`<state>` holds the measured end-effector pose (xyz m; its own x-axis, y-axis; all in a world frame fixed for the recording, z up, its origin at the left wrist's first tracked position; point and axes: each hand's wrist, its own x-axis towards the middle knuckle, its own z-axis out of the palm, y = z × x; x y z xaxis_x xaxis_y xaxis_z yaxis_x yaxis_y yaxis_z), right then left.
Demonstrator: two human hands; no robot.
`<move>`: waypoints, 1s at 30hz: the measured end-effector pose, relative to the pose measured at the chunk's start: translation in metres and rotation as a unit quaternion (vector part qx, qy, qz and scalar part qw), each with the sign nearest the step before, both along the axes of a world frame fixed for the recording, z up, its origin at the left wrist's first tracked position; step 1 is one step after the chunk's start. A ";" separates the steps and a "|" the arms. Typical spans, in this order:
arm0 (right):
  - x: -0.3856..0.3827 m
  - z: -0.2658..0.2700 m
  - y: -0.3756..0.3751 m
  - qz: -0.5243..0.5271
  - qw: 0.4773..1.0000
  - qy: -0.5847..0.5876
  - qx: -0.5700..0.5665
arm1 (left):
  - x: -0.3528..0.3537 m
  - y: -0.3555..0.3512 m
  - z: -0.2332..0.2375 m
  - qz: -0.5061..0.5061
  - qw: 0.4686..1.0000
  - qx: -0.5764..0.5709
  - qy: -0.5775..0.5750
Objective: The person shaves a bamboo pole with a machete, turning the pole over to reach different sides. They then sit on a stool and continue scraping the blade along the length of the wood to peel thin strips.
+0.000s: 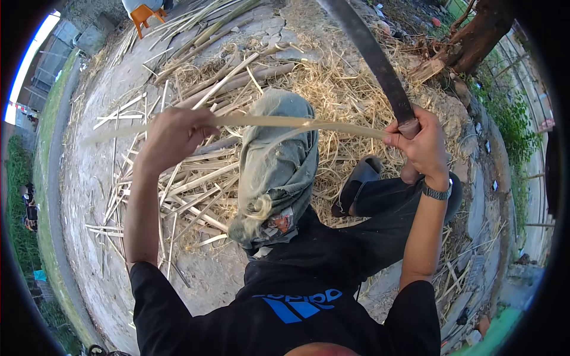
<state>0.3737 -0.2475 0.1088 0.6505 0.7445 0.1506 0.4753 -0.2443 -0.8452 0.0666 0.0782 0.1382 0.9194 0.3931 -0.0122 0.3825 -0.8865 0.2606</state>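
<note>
A long, thin bamboo strip runs across in front of me, above my raised knee. My left hand is closed around it, and its left end sticks out past the hand, blurred. In my right hand is the handle of a machete, whose long dark blade curves up and to the left. The strip's right end meets the thumb and fingers of this same hand. Under the strip, a dusty grey-green cloth covers my knee.
Split bamboo strips and curled shavings litter the concrete ground. Beyond the blade stands a tree trunk at the upper right. An orange plastic chair is at the top left. My sandalled foot rests among shavings.
</note>
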 end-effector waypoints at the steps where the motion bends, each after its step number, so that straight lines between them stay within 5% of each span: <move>1: 0.001 -0.001 -0.001 0.008 1.000 -0.009 -0.008 | -0.004 0.002 -0.010 -0.031 0.999 -0.025 -0.018; 6: 0.002 -0.007 -0.002 -0.018 0.984 -0.178 0.009 | -0.018 -0.021 -0.041 -0.025 0.980 -0.197 0.012; 10: -0.024 0.004 0.004 -0.059 0.958 -0.260 0.103 | -0.020 -0.047 -0.063 0.118 0.932 -0.342 -0.020; 13: -0.070 -0.002 0.006 0.019 0.980 -0.038 0.193 | -0.018 -0.065 -0.065 0.127 0.898 -0.420 -0.026; 16: -0.125 0.017 -0.001 0.149 0.983 0.033 0.100 | -0.008 -0.081 -0.072 0.162 0.882 -0.436 -0.072; 21: -0.174 -0.044 0.017 0.177 0.976 -0.057 0.117 | -0.009 -0.090 -0.096 0.206 0.818 -0.512 -0.164; 24: -0.177 -0.073 0.026 0.106 0.987 -0.079 0.089 | -0.020 -0.101 -0.111 0.153 0.820 -0.491 -0.252; 25: -0.170 -0.077 0.031 0.075 0.987 -0.109 0.092 | -0.019 -0.097 -0.101 0.183 0.823 -0.511 -0.167; 28: -0.147 -0.076 0.035 0.060 0.985 -0.140 0.075 | -0.022 -0.100 -0.105 0.190 0.809 -0.526 -0.178; 30: -0.141 -0.074 0.033 0.093 0.993 -0.055 0.047 | -0.022 -0.103 -0.107 0.194 0.802 -0.535 -0.182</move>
